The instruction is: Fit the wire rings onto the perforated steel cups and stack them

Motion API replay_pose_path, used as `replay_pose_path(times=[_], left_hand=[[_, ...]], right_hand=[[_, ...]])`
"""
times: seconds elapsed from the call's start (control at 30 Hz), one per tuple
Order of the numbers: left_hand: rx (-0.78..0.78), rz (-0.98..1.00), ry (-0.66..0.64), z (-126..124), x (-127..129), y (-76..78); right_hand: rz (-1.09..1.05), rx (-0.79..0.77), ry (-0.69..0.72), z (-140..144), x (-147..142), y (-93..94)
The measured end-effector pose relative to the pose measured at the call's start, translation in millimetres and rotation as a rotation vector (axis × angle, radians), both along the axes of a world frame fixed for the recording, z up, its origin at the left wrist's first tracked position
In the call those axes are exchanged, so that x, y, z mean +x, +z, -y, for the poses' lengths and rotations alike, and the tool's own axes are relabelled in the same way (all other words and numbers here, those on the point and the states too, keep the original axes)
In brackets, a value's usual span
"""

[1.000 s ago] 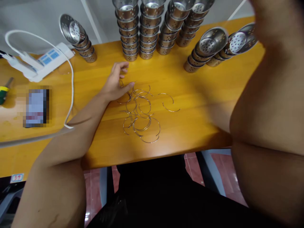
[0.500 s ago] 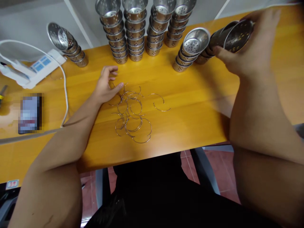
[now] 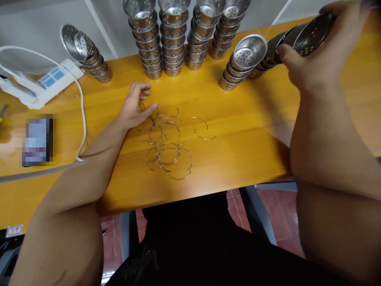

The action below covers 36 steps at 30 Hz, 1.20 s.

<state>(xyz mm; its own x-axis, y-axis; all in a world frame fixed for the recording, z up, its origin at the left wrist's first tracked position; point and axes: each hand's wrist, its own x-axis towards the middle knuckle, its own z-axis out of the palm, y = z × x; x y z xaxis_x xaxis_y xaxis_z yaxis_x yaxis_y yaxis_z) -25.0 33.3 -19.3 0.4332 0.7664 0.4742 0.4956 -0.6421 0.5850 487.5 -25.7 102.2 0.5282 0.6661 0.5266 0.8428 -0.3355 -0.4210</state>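
At the far right, my right hand (image 3: 321, 63) is closed on a perforated metal cup (image 3: 308, 39), thumb on its near side. That cup is tilted at the top of a leaning stack, whose lower cups (image 3: 258, 70) show behind its neighbour. Whether it sits fully in the stack, I cannot tell. My left hand (image 3: 135, 105) rests on the table with its fingers loosely curved and apart, holding nothing. Beside its thumb lie several thin, open wire rings (image 3: 170, 163), overlapping in a loose heap. Two curved wires (image 3: 205, 138) lie just right of them.
Several tall stacks of perforated cups (image 3: 172, 41) stand along the back wall. Shorter leaning stacks are at the left (image 3: 97, 65) and centre right (image 3: 233, 73). A white power strip (image 3: 56, 81) with a cable (image 3: 83, 119) and a phone (image 3: 37, 141) lie at left.
My right hand has moved slightly right and up with the top cup, which tilts a little further. The view has shifted slightly; my left hand stays in place by the wire rings.
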Motion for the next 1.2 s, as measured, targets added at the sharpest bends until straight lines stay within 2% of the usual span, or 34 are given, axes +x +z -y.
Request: replay_pose_path(times=[0.13,0.2,0.27,0.33,0.47,0.6,0.73,0.83,1.07,1.17,1.2], left_hand=[[0.001,0.001,-0.051,-2,-4,-2.3],[-0.002,0.010,-0.066,-3,-5,-3.6],[-0.008,0.013,-0.067,-3,-6,-4.1],[-0.009,0.012,-0.060,-3,-5,-3.6],[-0.019,0.004,-0.034,-2,-4,-2.3],[-0.002,0.007,-0.067,-4,-5,-4.1],[-0.013,0.005,-0.056,-3,-5,-2.9],[-0.028,-0.015,-0.050,0,-3,1.6],[-0.032,-0.015,-0.048,5,1,8.4],[-0.029,-0.015,-0.058,5,1,8.3],[-0.024,-0.015,-0.066,4,1,8.1]], right_hand=[[-0.012,0.126,0.019,28,-45,1.6],[0.019,0.127,0.029,42,-68,0.8],[0.040,0.108,0.046,49,-77,-0.2],[0.049,0.076,0.064,45,-68,-1.0],[0.067,-0.051,0.141,19,-21,0.0],[0.160,-0.244,0.211,-1,13,13.4],[0.241,-0.393,0.347,-10,25,39.2],[0.254,-0.528,0.369,-24,32,53.3],[0.216,-0.711,0.292,-81,71,53.4],[0.244,-0.784,0.314,-95,78,53.9],[0.216,-0.732,0.322,-95,77,54.8]])
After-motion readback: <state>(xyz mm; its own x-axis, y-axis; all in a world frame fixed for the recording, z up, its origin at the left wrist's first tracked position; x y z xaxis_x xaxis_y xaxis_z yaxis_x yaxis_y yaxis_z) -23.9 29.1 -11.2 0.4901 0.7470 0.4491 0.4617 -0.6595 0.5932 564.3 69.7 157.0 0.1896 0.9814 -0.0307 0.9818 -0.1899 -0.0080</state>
